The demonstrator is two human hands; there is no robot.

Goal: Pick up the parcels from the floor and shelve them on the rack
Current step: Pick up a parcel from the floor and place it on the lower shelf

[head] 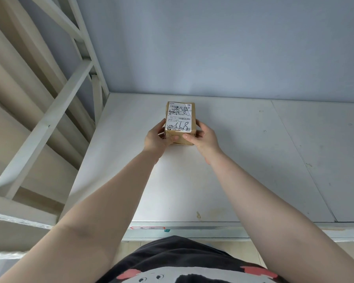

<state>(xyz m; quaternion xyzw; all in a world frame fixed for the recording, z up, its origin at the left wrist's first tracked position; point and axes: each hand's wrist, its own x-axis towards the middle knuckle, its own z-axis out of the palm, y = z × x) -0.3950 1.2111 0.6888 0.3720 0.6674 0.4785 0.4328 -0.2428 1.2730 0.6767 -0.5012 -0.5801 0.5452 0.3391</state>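
A small brown cardboard parcel (180,119) with a white shipping label on top rests on the white rack shelf (233,160), toward its back left. My left hand (158,137) grips the parcel's left side and near edge. My right hand (204,137) grips its right side, thumb on the near top edge. Both arms are stretched forward over the shelf.
A pale blue wall (213,48) stands behind the shelf. The rack's white metal uprights and braces (49,123) rise at the left. The shelf's front metal edge (182,229) carries small stickers. A seam (300,156) divides the shelf boards at the right.
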